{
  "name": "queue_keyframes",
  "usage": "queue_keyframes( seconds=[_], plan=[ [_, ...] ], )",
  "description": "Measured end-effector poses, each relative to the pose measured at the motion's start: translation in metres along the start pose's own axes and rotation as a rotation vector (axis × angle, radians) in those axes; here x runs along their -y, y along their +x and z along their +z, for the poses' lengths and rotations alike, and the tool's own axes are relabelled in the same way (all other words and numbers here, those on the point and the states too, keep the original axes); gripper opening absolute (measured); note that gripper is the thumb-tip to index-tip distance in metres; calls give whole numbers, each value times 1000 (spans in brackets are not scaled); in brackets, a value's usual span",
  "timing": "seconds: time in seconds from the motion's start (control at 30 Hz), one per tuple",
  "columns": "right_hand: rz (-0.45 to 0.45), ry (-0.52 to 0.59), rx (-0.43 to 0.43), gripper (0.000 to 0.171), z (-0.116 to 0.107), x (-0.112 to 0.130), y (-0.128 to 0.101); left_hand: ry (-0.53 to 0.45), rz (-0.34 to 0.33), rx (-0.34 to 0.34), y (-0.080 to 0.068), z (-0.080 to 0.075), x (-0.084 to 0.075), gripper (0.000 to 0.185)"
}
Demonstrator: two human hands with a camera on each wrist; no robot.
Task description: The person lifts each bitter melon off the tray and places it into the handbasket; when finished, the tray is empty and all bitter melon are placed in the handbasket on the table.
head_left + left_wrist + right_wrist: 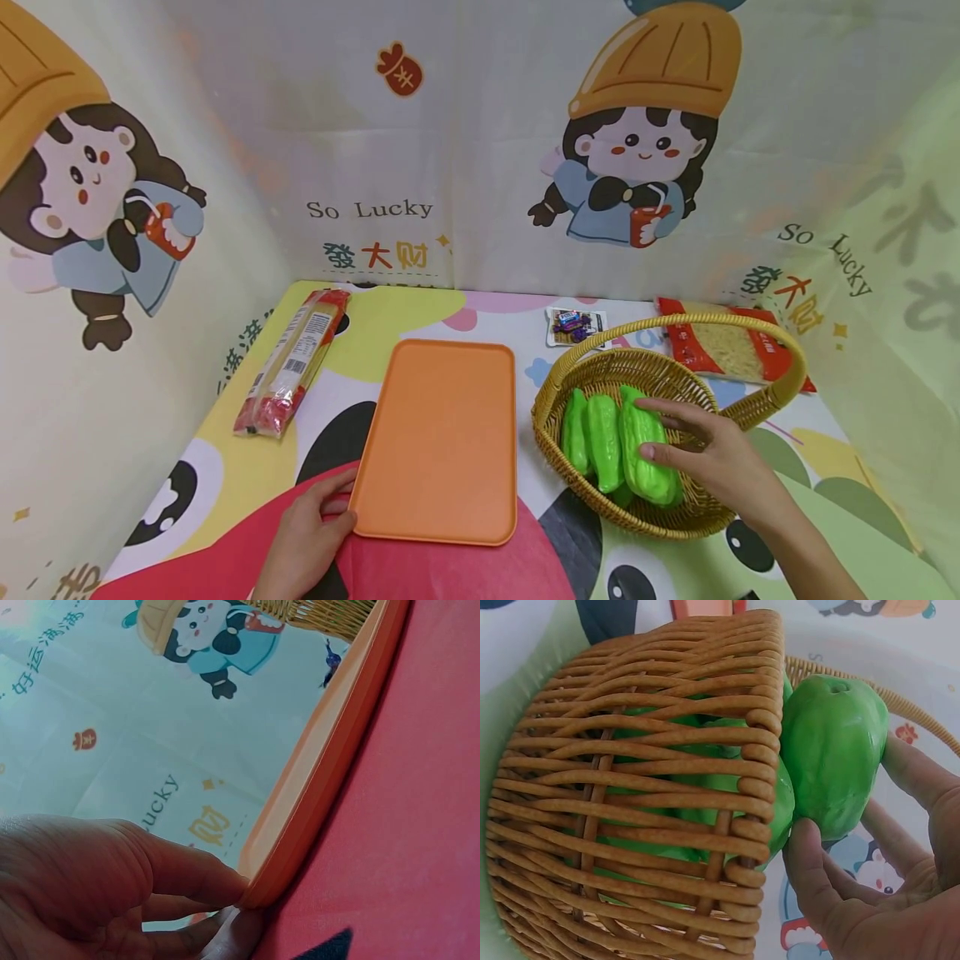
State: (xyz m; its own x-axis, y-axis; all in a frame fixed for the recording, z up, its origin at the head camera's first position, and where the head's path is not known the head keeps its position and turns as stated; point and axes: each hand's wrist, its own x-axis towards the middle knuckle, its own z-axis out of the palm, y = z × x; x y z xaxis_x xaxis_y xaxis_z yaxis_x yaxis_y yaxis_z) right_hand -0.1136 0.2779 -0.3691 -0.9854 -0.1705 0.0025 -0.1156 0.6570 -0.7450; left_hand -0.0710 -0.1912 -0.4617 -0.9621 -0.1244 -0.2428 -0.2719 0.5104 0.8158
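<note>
An orange tray [438, 442] lies on the patterned cloth. My left hand [307, 525] pinches its near left corner; in the left wrist view the thumb [195, 874] meets the rim there. To the right stands a wicker basket [637, 527] with an arched handle, holding several long, glossy green vegetables [603, 442]. My right hand [723, 458] reaches in under the handle. Between its thumb and fingers it grips the rightmost ridged green vegetable [832, 750], which rises above the basket's rim in the right wrist view. Vegetables beneath are partly hidden.
A clear and red packet of noodles [292, 367] lies left of the tray. Behind the basket is a red packet [727, 346] with pale contents. A small packet with purple wrapping [576, 327] lies near the back wall. Printed cloth walls surround the surface.
</note>
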Motion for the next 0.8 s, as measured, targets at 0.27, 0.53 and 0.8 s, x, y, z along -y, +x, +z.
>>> queue_keyframes(
  seconds=[0.27, 0.53, 0.8],
  plan=[
    [2, -9, -1, 53, 1, 1, 0, 0, -11, 0, -2, 0, 0, 51],
    [5, -30, -9, 54, 1, 2, 0, 18, -13, 10, 0, -1, 0, 51],
    [-12, -30, -59, 55, -2, 5, -5, 15, -19, 14, 0, -1, 0, 51]
  ],
)
